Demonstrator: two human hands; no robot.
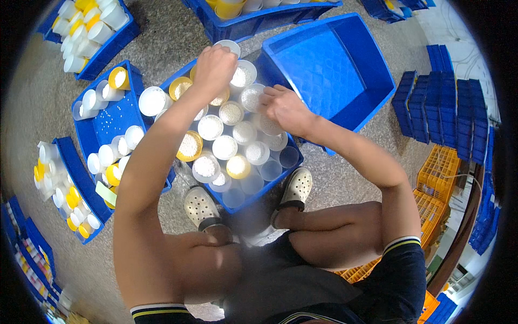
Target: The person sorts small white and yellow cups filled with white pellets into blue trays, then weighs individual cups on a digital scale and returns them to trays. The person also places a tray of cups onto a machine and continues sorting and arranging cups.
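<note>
A blue crate (253,202) in front of my feet is packed with white and yellow cups, many filled with white granules. At its far edge my left hand (216,69) grips the rim of a white translucent cup (231,46); the hand covers part of that cup. On the crate's right side, the closed fingers of my right hand (284,109) are on the rim of a granule-filled white cup (251,98). Close below my right hand stands another filled cup (268,126). Several cups near the crate's front corner, such as a translucent cup (233,197), show no white granules.
An empty blue crate (318,70) lies at the right, against the packed one. To the left, another blue crate (110,120) holds cups lying on their sides and scattered granules. More cup-filled crates stand far and left. Stacked blue crates (440,105) and orange crates (438,171) stand right.
</note>
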